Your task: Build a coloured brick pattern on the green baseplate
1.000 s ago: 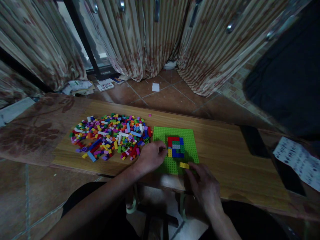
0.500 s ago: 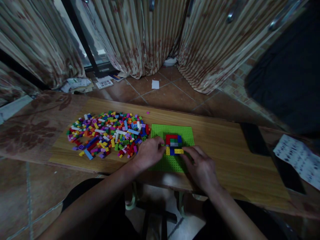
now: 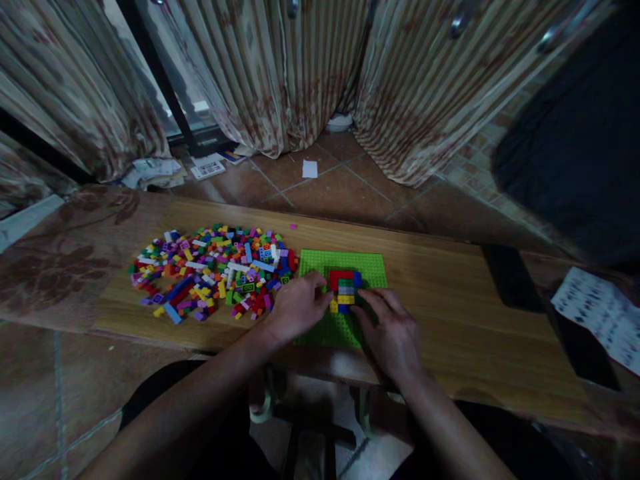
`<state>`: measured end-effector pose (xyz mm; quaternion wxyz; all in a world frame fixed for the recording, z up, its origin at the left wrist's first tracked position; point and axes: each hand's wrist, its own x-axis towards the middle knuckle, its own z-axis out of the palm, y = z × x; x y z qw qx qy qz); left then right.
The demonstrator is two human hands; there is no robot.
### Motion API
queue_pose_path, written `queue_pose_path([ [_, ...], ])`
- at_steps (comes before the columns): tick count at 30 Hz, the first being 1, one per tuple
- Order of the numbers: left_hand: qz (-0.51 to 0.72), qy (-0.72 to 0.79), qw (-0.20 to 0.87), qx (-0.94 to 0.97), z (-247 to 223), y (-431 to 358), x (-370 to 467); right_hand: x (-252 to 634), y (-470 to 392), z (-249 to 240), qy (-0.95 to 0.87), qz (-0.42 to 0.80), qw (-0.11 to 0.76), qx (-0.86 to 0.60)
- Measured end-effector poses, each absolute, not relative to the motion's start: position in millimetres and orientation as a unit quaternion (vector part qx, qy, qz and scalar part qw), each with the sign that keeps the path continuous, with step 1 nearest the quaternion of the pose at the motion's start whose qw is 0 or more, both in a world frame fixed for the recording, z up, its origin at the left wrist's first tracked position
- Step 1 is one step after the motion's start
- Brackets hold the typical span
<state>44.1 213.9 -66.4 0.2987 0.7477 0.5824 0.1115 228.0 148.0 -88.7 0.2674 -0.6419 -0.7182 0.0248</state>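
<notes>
A small build of toy bricks, red, blue, green, grey and yellow, stands on the green baseplate. My right hand has thumb and fingers closed on a yellow brick, which lies over the blue brick at the build's near side. From the left, my left hand comes up against the build, its thumb and fingers drawn together at the build's left edge. What lies between those left fingertips, if anything, is hidden.
A spread heap of loose bricks in many colours lies left of the baseplate on the wooden board. One pink brick sits apart behind it. At the right are a dark flat object and a printed sheet.
My right hand has moved left with the yellow brick, bringing it from the build's near right side to over its middle. The left hand stays nearly in place.
</notes>
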Motion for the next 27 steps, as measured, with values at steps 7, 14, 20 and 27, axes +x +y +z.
queue_pose_path([
  [7, 0.091, 0.596, 0.301, 0.739, -61, 214, 47, 234, 148, -92, -0.638, 0.134, 0.363, -0.665],
  [14, 0.089, 0.615, 0.291, 0.727, -63, 218, 54, 233, 157, -97, -0.566, 0.245, 0.386, -0.686],
  [20, 0.096, 0.61, 0.295, 0.729, -65, 217, 55, 228, 162, -92, -0.534, 0.269, 0.361, -0.716],
  [27, 0.102, 0.621, 0.299, 0.717, -70, 219, 57, 224, 167, -92, -0.504, 0.271, 0.341, -0.746],
])
